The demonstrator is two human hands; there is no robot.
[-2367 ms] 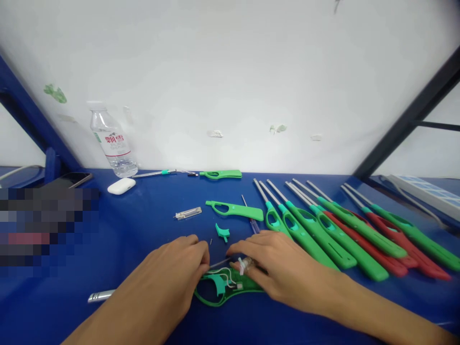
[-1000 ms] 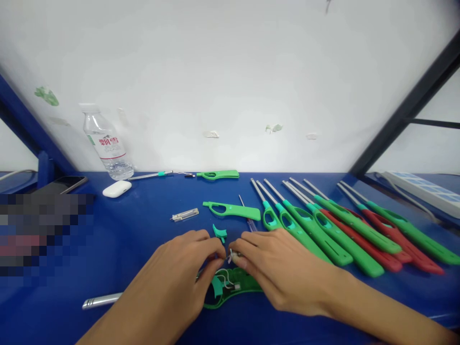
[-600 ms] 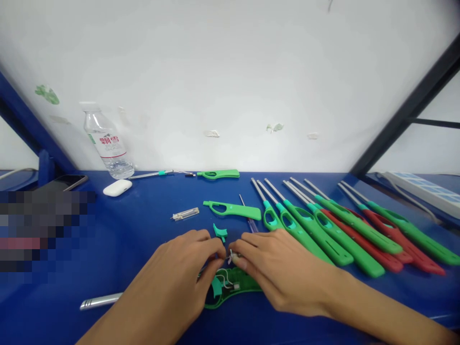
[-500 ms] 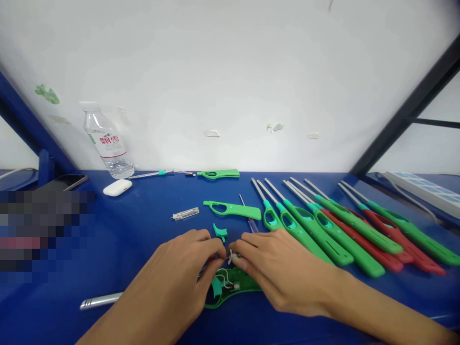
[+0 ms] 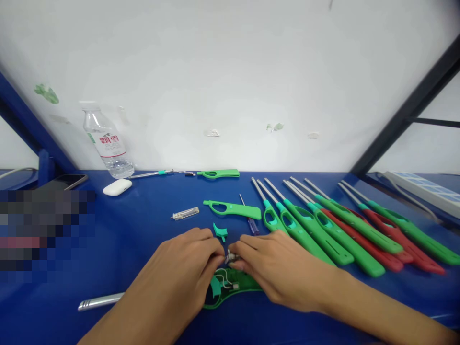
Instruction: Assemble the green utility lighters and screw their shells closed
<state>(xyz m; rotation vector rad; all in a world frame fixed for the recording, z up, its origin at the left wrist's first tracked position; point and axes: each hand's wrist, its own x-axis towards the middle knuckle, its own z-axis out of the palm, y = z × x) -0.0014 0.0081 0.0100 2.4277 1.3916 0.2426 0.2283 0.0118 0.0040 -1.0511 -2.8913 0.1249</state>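
My left hand (image 5: 190, 268) and my right hand (image 5: 278, 270) meet low in the middle, fingertips pinched around a small pale and metallic part (image 5: 230, 257). The right fingers cover most of this part, and its exact kind is unclear. Just below lies an opened green lighter half-shell (image 5: 244, 282) with a teal trigger (image 5: 216, 286) and white wires (image 5: 226, 275) inside. Its metal tube (image 5: 100, 302) sticks out left beyond my left forearm. A loose teal trigger (image 5: 220, 233) rests on the blue table just past my fingertips.
Behind my hands lie a green half-shell (image 5: 239, 211), a clear fuel tank (image 5: 186, 213) and a screwdriver (image 5: 252, 225). Several long lighters (image 5: 305, 225) fill the right side. At back left are a water bottle (image 5: 109, 143), a white case (image 5: 117, 188) and a phone (image 5: 70, 180).
My fingertips have shifted slightly around the small part, and it has moved a little left. The other things on the table lie as before.
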